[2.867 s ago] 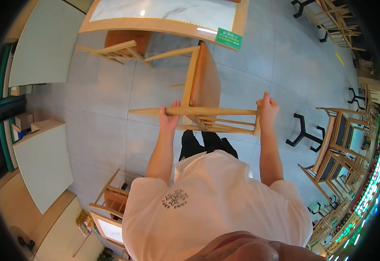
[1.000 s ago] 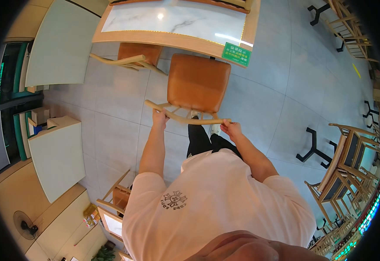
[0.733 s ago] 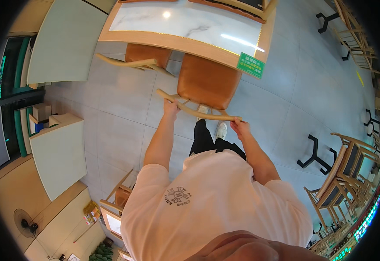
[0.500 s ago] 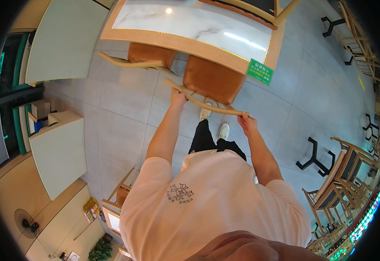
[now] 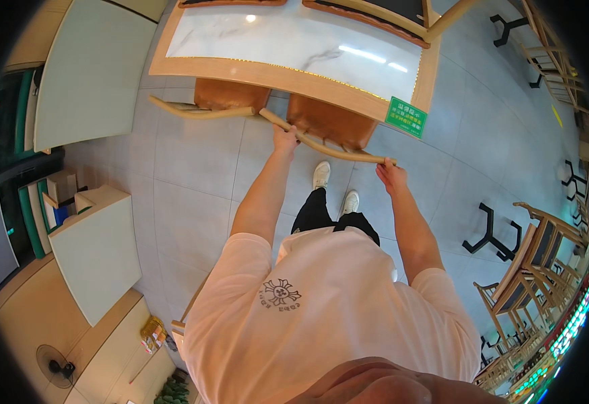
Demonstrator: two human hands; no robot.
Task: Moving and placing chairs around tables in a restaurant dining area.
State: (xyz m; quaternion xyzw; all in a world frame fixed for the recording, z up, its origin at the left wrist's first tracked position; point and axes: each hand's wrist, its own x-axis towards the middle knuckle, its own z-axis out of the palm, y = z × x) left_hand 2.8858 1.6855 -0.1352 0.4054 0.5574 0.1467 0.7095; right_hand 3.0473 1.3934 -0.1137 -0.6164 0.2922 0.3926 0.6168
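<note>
In front of me stands a wooden chair [image 5: 328, 121] with a brown padded seat, its front part tucked beneath the table [image 5: 287, 93]. My left hand [image 5: 285, 137] is closed around the left part of its curved top rail. At the rail's right end, my right hand [image 5: 392, 173] grips the wood with bent fingers. A second brown-seated chair [image 5: 203, 112] is at the same table edge, just left of the rail I hold; the two rails' ends lie close together. The table has a white marble-look top and a light wood border.
A green sign [image 5: 406, 117] sits at the table's near right corner. Chairs with dark seats [image 5: 402, 13] rest upside down on the tabletop. Black table feet [image 5: 489, 232] and stacked wooden chairs [image 5: 530, 269] are to the right. Pale cabinets [image 5: 99, 249] line the left side.
The held chair has moved forward, its seat now further under the table. Both my hands went forward with the rail, and its left end has come close to the neighbouring chair.
</note>
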